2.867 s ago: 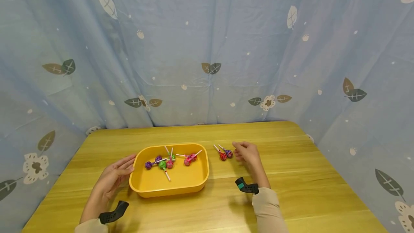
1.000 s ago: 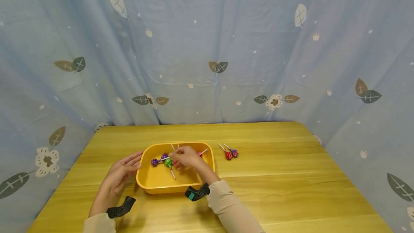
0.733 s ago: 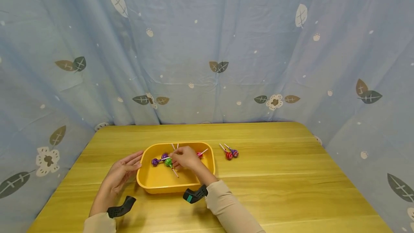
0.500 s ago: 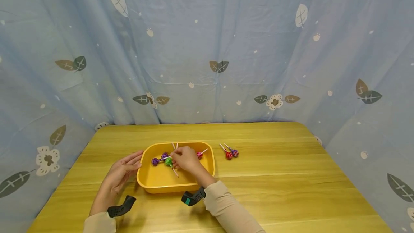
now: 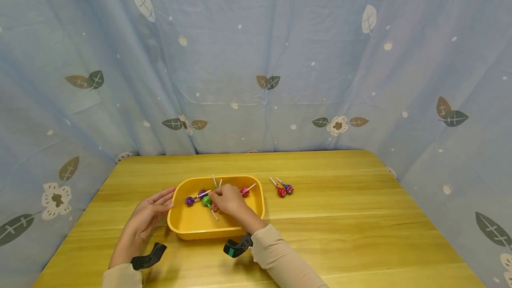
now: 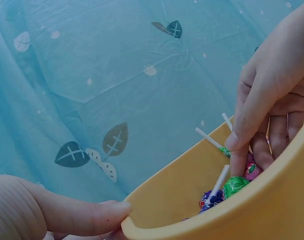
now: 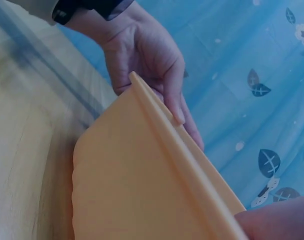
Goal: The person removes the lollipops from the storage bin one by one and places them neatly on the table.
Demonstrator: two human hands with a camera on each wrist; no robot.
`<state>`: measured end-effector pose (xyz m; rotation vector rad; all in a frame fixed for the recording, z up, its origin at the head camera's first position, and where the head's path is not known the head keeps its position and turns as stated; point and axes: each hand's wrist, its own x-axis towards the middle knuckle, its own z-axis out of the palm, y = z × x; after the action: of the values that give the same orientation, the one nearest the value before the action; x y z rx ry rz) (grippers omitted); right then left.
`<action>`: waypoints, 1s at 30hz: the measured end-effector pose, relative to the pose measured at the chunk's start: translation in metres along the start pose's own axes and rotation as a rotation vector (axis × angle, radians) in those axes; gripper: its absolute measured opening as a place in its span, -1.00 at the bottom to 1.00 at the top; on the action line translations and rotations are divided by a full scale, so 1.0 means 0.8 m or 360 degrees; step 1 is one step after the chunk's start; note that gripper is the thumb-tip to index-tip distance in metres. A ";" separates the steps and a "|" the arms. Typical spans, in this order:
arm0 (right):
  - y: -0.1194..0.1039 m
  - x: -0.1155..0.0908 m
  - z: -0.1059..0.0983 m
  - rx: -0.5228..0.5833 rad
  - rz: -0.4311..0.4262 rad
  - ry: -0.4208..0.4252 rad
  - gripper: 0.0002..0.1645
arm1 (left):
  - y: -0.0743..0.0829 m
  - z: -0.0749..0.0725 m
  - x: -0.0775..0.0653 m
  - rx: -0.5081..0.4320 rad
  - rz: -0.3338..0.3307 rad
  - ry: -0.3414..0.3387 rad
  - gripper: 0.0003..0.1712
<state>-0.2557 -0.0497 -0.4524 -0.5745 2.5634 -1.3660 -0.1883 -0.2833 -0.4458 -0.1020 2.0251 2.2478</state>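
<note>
My left hand (image 5: 146, 212) rests against the left end of a yellow plastic basket (image 5: 200, 234), fingers extended along its outside. In the left wrist view its thumb (image 6: 99, 217) touches the rim. My right hand (image 5: 230, 201) reaches down into the basket, thumb and fingers closed in among the lollipops. In the left wrist view they pinch at a pink lollipop (image 6: 253, 171), partly hidden behind them, with the index fingertip right at a green lollipop (image 6: 236, 187). Purple lollipops (image 5: 190, 201) lie to the left, and a pink one (image 5: 245, 192) shows right of the hand.
A red lollipop (image 5: 282, 192) and a purple-and-red lollipop (image 5: 289, 189) lie side by side on the wooden table (image 5: 340, 217), right of the basket. A pale blue patterned curtain (image 5: 224, 57) hangs behind the table's back edge.
My right hand has gone from beside the two table lollipops into the basket. Over the last second it stays there, and the front green lollipop's stick has shifted slightly. My left hand stays at the basket.
</note>
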 end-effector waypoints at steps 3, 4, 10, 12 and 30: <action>0.001 0.000 0.003 -0.0038 -0.0027 -0.0079 -0.66 | -0.001 -0.001 -0.001 -0.0002 0.0014 -0.0005 -0.26; 0.001 0.000 0.003 -0.0058 -0.0046 -0.0115 -0.66 | -0.002 -0.001 -0.001 -0.0003 0.0018 -0.0002 -0.27; 0.001 -0.001 0.007 0.0083 -0.0046 -0.0300 -0.65 | -0.003 -0.001 -0.001 0.0005 0.0014 0.0011 -0.27; 0.000 0.000 0.009 0.0212 0.0011 -0.0353 -0.66 | -0.003 -0.001 -0.002 0.0005 0.0019 0.0014 -0.27; -0.034 0.007 0.021 0.0258 0.0333 -0.0566 -0.72 | 0.000 -0.001 0.001 0.0004 -0.0024 0.0019 -0.26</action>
<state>-0.2485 -0.0785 -0.4394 -0.4583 2.1422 -1.2562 -0.1892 -0.2843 -0.4459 -0.1301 2.0256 2.2411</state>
